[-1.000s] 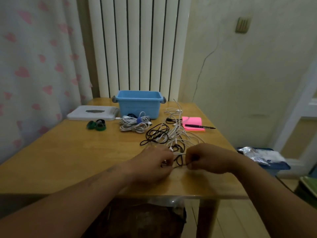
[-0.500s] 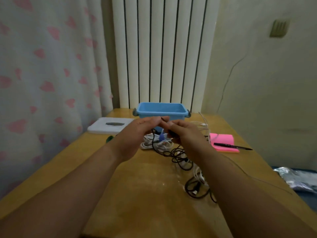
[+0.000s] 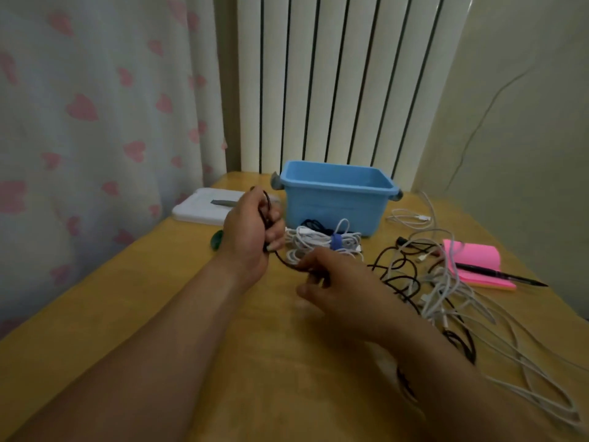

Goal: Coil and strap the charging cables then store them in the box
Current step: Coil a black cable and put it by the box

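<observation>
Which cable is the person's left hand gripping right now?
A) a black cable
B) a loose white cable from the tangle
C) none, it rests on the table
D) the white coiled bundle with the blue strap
A: the left hand is closed around loops of a thin black cable that runs on to the right hand, while the strapped white bundle lies on the wooden table.

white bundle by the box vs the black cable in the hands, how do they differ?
The white bundle is coiled and cinched with a blue strap; the black cable has only a few loops and no strap. The bundle lies on the table in front of the blue box; the black cable is held up, gripped by the left hand and fed by the right hand. Neither is in the box.
</observation>
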Motion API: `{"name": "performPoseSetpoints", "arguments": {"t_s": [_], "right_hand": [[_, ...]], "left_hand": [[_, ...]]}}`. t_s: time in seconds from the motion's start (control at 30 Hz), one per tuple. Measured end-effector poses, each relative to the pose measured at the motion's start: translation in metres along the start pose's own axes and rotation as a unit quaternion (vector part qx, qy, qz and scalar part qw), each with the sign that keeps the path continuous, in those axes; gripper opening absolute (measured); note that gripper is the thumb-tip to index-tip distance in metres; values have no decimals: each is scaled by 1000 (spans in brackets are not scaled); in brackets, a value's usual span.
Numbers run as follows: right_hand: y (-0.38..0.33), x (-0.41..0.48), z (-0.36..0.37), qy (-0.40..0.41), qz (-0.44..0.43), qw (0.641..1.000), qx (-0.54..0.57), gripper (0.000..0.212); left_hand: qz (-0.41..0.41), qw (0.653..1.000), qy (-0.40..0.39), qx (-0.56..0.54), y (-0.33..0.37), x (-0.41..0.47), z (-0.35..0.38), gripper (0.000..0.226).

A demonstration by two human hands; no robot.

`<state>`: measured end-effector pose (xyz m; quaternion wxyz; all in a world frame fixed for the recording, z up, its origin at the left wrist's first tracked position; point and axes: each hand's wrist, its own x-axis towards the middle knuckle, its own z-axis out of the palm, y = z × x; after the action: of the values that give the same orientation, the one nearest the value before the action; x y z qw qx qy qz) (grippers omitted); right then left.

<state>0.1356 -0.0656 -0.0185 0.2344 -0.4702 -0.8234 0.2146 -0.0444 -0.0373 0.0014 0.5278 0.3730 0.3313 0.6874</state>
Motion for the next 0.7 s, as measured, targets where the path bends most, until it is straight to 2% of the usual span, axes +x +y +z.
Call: {"name": "performPoseSetpoints", "arguments": {"t_s": [0.07,0.13,0.27,0.33,0.4,0.5,0.6,0.67,0.7], "right_hand": [[4,0,-4,12,-6,999,-30,17],[7,-2,-9,36,-2,998,-47,7],[8,-6,-24,69,-7,987,-143,9],[12,-5,-29,103,-26,970,-217,14],[15,-4,-31,144,-39,957,-248,18],[18,-1,-29,212,-86,952,-205,13],[23,0,-27,271,-109,944,-151,8],[26,1,-28,299,-113,941,-108,7],[26,2,-27,305,-114,942,-83,8]], "left_hand": [[24,999,7,45,2,3,-4,41],[36,995,3,98,4,5,-8,32],[42,976,-6,211,13,9,-20,31],[61,943,6,327,17,9,-26,34],[78,901,-12,428,16,5,-26,33],[49,841,-111,527,5,-8,-13,26],[32,788,-215,576,-8,-19,3,29],[44,775,-251,578,-10,-22,8,27],[47,781,-257,567,-8,-23,8,32]]}}
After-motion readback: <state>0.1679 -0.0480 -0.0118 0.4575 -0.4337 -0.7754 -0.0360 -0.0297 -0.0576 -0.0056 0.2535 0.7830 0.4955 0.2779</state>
